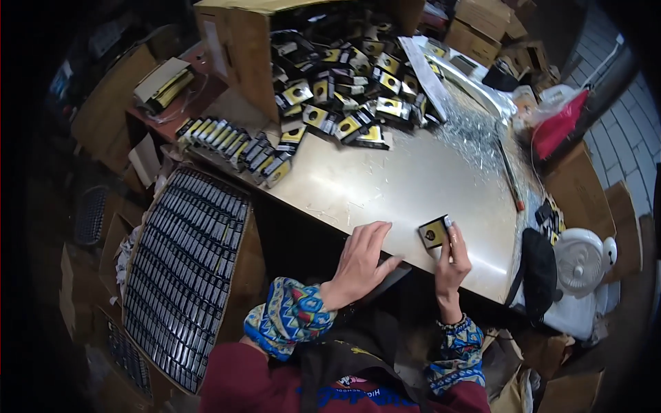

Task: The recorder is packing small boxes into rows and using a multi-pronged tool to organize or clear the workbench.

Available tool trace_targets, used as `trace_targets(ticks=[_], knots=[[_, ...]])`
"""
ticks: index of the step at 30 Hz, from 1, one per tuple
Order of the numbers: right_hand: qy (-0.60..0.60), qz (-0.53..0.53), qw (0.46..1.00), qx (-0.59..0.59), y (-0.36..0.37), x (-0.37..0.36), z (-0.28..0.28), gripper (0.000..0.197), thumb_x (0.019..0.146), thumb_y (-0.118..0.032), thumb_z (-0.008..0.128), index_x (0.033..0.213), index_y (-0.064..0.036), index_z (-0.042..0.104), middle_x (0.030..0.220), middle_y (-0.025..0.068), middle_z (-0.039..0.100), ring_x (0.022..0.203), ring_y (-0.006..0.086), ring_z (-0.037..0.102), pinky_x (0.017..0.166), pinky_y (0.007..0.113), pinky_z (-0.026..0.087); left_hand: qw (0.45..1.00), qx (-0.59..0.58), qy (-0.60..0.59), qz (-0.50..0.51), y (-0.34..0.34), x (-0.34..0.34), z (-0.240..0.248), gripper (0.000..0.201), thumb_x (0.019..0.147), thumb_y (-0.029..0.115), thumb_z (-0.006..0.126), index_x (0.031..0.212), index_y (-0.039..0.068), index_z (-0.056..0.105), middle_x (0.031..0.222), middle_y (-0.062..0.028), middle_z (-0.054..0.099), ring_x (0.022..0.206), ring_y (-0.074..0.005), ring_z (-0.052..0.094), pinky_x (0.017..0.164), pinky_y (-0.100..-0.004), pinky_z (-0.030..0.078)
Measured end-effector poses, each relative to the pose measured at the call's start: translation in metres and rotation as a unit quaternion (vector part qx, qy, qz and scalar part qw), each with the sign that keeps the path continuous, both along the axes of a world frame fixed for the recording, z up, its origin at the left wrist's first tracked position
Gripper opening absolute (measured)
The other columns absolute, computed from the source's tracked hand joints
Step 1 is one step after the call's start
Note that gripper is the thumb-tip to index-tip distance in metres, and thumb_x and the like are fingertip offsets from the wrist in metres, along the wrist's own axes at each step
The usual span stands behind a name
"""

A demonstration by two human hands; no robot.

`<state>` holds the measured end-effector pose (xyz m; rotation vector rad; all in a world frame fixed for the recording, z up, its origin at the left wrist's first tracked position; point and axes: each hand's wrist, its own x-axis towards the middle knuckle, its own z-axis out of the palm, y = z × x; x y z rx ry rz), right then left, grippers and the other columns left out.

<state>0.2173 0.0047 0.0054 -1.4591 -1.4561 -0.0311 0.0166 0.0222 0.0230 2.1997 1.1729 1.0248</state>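
Observation:
My right hand (452,261) grips a small black-and-yellow box (433,234) by its right side, just over the metal tabletop (385,186) near its front edge. My left hand (361,261) holds nothing; its fingers point forward and its thumb stands apart, at the table's front edge to the left of the box. A heap of similar small boxes (348,127) spills from a large cardboard box (241,58) at the back of the table. On the left corner, more such boxes stand in a slanting row (217,138).
Left of the table, a big carton (182,268) is packed with rows of small boxes. Shredded clear scraps (475,141) cover the right side beside a long thin tool (511,175). A white fan (580,261) and a black pouch (537,272) sit at the right edge.

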Motion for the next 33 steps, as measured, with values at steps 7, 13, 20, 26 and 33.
trace_targets(ticks=[7, 13, 20, 26, 33], knots=[[0.153, 0.194, 0.957, -0.152, 0.045, -0.048, 0.006, 0.025, 0.091, -0.003, 0.061, 0.115, 0.0024, 0.064, 0.121, 0.017, 0.064, 0.112, 0.0275, 0.062, 0.093, 0.035, 0.05, 0.987, 0.086, 0.077, 0.11, 0.061, -0.023, -0.007, 0.04, 0.09, 0.02, 0.057, 0.122, -0.003, 0.05, 0.101, -0.0175, 0.055, 0.092, -0.0338, 0.054, 0.088, -0.048, 0.039], [-0.212, 0.141, 0.964, -0.081, 0.18, -0.028, -0.022, 0.029, 0.094, -0.021, 0.057, 0.116, -0.0038, 0.061, 0.131, 0.0212, 0.054, 0.126, 0.0403, 0.046, 0.107, 0.05, 0.036, 0.931, 0.182, 0.222, 0.225, 0.124, -0.083, 0.018, 0.048, 0.085, 0.02, 0.065, 0.125, -0.002, 0.05, 0.114, -0.0177, 0.054, 0.11, -0.0332, 0.046, 0.094, -0.0458, 0.036], [-0.328, -0.058, 0.926, -0.179, 0.221, 0.084, -0.043, 0.038, 0.095, -0.033, 0.053, 0.123, -0.0073, 0.057, 0.143, 0.0178, 0.044, 0.132, 0.0381, 0.04, 0.109, 0.061, 0.024, 0.954, 0.07, 0.241, 0.164, 0.24, -0.024, -0.013, 0.038, 0.075, 0.023, 0.076, 0.102, 0.001, 0.059, 0.104, -0.0171, 0.061, 0.102, -0.0357, 0.055, 0.084, -0.0495, 0.045], [-0.169, -0.056, 0.964, -0.197, 0.167, 0.189, -0.04, 0.044, 0.095, -0.037, 0.053, 0.124, -0.0052, 0.057, 0.136, 0.0225, 0.048, 0.126, 0.0406, 0.043, 0.102, 0.061, 0.032, 0.956, -0.011, 0.23, 0.182, 0.258, -0.039, -0.001, 0.052, 0.07, 0.022, 0.078, 0.11, 0.003, 0.05, 0.107, -0.0177, 0.059, 0.106, -0.0377, 0.05, 0.089, -0.0476, 0.042], [-0.165, -0.186, 0.929, -0.275, 0.165, 0.226, -0.024, 0.053, 0.093, -0.048, 0.05, 0.13, -0.0103, 0.055, 0.145, 0.022, 0.039, 0.136, 0.0421, 0.031, 0.112, 0.058, 0.021, 0.948, 0.039, 0.267, 0.172, 0.221, -0.016, 0.022, 0.063, 0.082, 0.021, 0.064, 0.136, 0.002, 0.04, 0.115, -0.0207, 0.048, 0.107, -0.037, 0.047, 0.097, -0.0427, 0.038]])
